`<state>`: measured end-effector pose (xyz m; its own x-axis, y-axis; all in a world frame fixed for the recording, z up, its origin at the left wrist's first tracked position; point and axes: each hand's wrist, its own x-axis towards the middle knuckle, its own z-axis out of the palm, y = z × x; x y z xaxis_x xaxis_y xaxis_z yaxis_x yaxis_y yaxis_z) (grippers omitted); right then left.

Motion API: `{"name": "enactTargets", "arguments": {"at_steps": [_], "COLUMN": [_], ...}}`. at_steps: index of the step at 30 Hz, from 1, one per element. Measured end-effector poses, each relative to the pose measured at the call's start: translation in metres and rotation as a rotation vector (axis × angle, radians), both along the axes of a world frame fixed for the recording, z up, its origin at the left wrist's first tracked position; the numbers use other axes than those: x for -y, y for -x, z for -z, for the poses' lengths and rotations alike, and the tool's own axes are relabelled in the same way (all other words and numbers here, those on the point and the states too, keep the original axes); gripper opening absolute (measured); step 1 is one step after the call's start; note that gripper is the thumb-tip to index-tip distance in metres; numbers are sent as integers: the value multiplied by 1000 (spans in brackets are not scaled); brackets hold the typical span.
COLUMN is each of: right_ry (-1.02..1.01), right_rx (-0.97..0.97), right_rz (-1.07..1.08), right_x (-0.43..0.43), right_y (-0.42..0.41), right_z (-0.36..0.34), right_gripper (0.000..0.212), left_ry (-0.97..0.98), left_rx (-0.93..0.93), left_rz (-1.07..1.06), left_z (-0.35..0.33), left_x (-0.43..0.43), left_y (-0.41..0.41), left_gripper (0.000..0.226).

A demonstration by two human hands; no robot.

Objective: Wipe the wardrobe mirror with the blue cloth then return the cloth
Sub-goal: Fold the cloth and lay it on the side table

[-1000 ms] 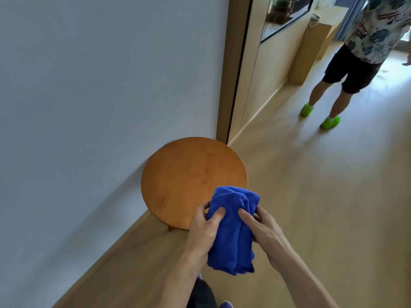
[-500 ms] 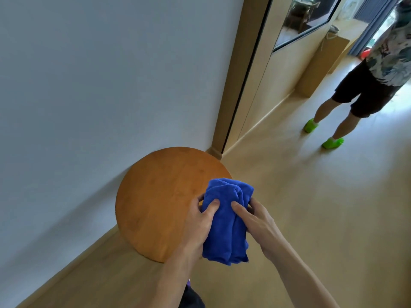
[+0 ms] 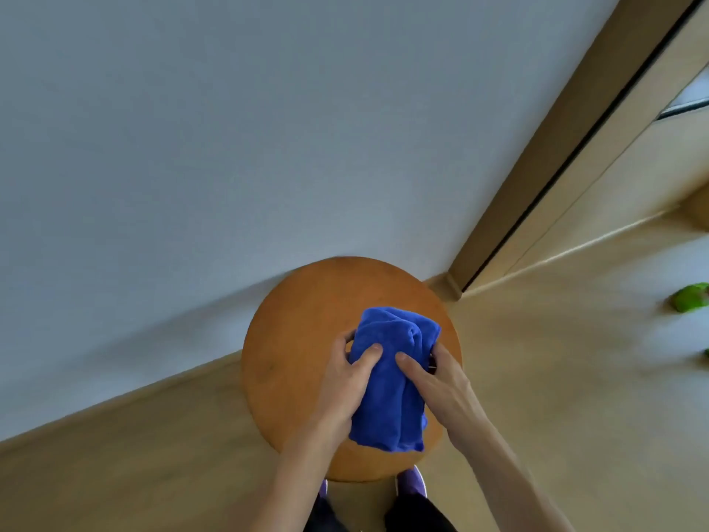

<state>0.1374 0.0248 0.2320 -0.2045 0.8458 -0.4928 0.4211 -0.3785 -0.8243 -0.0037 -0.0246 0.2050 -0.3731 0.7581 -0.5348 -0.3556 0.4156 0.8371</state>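
A folded blue cloth (image 3: 391, 382) is held over the right half of a round wooden stool (image 3: 291, 355). My left hand (image 3: 347, 385) grips its left side with the thumb pressed on top. My right hand (image 3: 437, 382) grips its right side the same way. Whether the cloth rests on the stool top or hangs just above it cannot be told. The wardrobe (image 3: 598, 147) stands at the upper right, and only a sliver of its mirror (image 3: 692, 97) shows at the frame's edge.
A plain grey-white wall (image 3: 230, 128) fills the left and top, with the stool against it. Light wood floor (image 3: 556, 378) spreads to the right. Another person's green shoe (image 3: 688, 297) is at the right edge. My purple shoes (image 3: 412, 483) stand just below the stool.
My view has swung down and left, so the stool now sits centred under my hands. The cloth has moved over the stool top. The other person is nearly out of view.
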Motion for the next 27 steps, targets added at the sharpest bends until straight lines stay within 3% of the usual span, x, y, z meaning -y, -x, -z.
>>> {"name": "enactTargets", "arguments": {"at_steps": [6, 11, 20, 27], "right_ry": [47, 88, 164, 172], "right_rx": [9, -6, 38, 142], "right_rz": [-326, -519, -579, -550], "right_x": [-64, -104, -103, -94], "right_y": [-19, -33, -35, -19], "right_z": [23, 33, 72, 136], "right_gripper": [31, 20, 39, 36], "left_ry": [71, 130, 205, 237], "left_rx": [-15, 32, 2, -14], "left_rz": [-291, -483, -550, -547], "left_z": [12, 26, 56, 117], "left_x": [-20, -23, -24, -17], "left_y": [-31, -67, -83, -75], "left_gripper": [30, 30, 30, 33]}}
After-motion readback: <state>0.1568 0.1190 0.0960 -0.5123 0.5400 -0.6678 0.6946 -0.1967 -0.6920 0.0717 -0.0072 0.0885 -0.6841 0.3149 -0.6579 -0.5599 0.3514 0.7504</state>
